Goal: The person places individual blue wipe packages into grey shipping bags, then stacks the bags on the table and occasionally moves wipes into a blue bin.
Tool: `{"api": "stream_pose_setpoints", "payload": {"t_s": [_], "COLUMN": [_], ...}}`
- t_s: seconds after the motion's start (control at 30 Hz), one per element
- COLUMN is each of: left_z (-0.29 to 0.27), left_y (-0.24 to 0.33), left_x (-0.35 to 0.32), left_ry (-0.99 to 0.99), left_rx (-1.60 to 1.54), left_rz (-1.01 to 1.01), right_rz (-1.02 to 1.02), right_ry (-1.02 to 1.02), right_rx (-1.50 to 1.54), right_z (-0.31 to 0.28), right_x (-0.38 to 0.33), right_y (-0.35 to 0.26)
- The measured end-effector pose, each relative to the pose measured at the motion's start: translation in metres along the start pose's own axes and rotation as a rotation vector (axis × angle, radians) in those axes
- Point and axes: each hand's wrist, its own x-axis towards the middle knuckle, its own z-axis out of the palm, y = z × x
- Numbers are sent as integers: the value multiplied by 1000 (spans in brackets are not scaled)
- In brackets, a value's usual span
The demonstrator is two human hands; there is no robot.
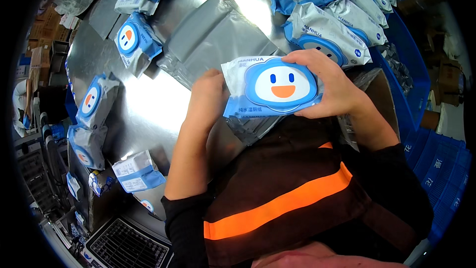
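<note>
My right hand (329,84) grips a pack of wet wipes (281,87) at its right end, thumb below and fingers along the top. The pack is white and blue, with a smiling cloud-shaped lid facing up. Close by its left end, my left hand (207,97) is closed, its fingers curled out of sight; what they hold, if anything, is hidden. Beneath the pack shows a grey plastic bag (253,128), partly covered by it. Beyond both hands, flat grey plastic bags (213,37) lie in a pile on the shiny metal table (148,94).
Several similar wipes packs (327,32) are heaped at the far right, beside a blue plastic crate (406,74). More packs (136,42) lie along the table's left side. A black keyboard-like grid (126,245) sits at lower left. Another person's arm (29,92) appears at far left.
</note>
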Motion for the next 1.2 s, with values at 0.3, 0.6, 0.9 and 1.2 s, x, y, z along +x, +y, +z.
{"api": "stream_pose_setpoints", "payload": {"t_s": [0.3,0.6,0.9,1.2], "left_z": [1,4,6,7], "left_y": [6,11,13,14], "left_x": [-5,-5,-4,-3], "left_ry": [31,121,116,105], "left_rx": [55,19,58,94], "left_rz": [-44,-131,-126,-131], "right_rz": [96,171,320,369], "right_ry": [-13,21,35,12], "right_rx": [-28,-136,-79,-121], "right_z": [11,21,50,49], "right_x": [-8,-3,37,52], "right_y": [8,-3,5,9]}}
